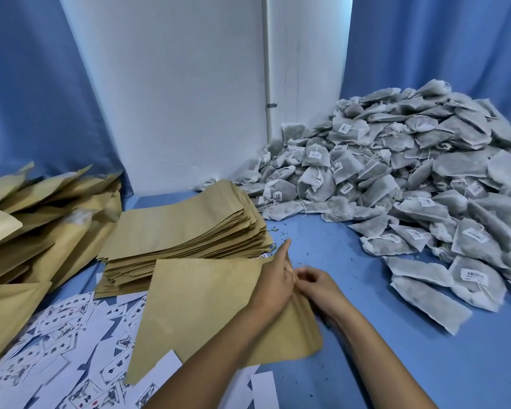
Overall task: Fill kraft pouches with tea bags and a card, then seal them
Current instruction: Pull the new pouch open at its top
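The pouch [207,308] at the centre and the stack of pouches [186,231] at ten o'clock of it are matt brown kraft paper. The tea bags [410,178] heaped at two o'clock look like soft grey-white fibrous mesh with paper labels. The cards [56,335] at eight o'clock are smooth white printed paper, on a matt blue worktop [396,364].

Two bare forearms came up from the lower edge of the view, with no sleeve, cuff, glove or watch on either as far as they showed. The left hand [273,283] and the right hand [317,283] were likewise uncovered, without rings or bands that could be made out. The fingernails looked short and plain, though they were too small to tell more, and nothing else of the person appeared.
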Motion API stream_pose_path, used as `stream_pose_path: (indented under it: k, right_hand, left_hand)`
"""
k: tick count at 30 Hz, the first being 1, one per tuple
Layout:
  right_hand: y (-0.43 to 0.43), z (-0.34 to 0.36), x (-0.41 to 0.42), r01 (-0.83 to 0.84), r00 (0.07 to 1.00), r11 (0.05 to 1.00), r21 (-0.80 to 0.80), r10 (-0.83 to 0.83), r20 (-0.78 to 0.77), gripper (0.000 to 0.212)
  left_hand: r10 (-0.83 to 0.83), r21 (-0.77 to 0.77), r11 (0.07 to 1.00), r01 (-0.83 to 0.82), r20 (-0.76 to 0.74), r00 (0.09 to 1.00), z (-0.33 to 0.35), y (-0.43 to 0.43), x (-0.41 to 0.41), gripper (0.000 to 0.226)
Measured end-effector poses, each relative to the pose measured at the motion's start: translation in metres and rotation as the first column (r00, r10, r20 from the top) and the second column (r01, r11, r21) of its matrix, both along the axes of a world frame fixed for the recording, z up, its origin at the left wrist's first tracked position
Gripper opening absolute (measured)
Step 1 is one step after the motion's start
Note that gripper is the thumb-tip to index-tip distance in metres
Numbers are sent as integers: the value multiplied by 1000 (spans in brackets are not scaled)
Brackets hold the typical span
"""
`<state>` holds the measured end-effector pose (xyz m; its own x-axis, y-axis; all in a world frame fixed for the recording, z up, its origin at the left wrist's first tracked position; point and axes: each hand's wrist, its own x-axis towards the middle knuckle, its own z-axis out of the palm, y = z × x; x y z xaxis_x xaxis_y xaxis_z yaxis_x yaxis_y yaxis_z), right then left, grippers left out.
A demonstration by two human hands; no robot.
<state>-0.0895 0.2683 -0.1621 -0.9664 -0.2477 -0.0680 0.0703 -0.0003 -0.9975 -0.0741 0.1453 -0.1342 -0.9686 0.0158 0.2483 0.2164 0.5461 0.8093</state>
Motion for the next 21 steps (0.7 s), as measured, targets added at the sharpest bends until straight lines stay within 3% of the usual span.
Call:
stream_pose_path:
  k: [2, 3, 7, 9, 11, 14, 17, 19, 21]
  right_hand:
    - [-3, 1, 2, -4, 1000, 997, 83, 6, -19, 20]
    - [-6, 2, 3, -9, 1000, 999, 45, 8, 4, 20]
    - [-6, 22, -4, 33, 993, 963, -266, -1, 119, 21]
    - [-1, 33, -10, 87, 985, 936, -340, -30, 170, 11]
    - [1, 40, -15, 138, 973, 921, -365, -58, 222, 8]
    - [0, 48, -20, 187, 958, 909, -372, -86, 272, 26]
    - [-6, 56, -19, 220, 961, 889, -402, -128, 244, 22]
    - [-10, 56, -16, 208, 974, 925, -317, -167, 152, 16]
    - [-11, 56, -10, 141, 990, 985, -99, -140, 12, 8]
  left_hand:
    - [2, -58, 998, -9, -129, 992, 14, -2, -7, 49]
    - [-24, -137, 991, 1, -166, 986, 21, -3, -11, 40]
    - [-228, -556, 830, 44, -266, 937, 34, -13, -17, 19]
    - [-334, -655, 755, 26, -351, 875, 32, -23, -17, 19]
    - [-382, -653, 756, 47, -381, 842, 34, -30, -21, 25]
    - [-364, -623, 782, 36, -409, 837, 39, -32, -26, 23]
    - [-321, -586, 810, -10, -459, 829, 45, -32, -30, 14]
    - [-329, -596, 802, -26, -478, 815, 49, -33, -29, 9]
    - [-341, -621, 783, -51, -495, 799, 55, -34, -28, 14]
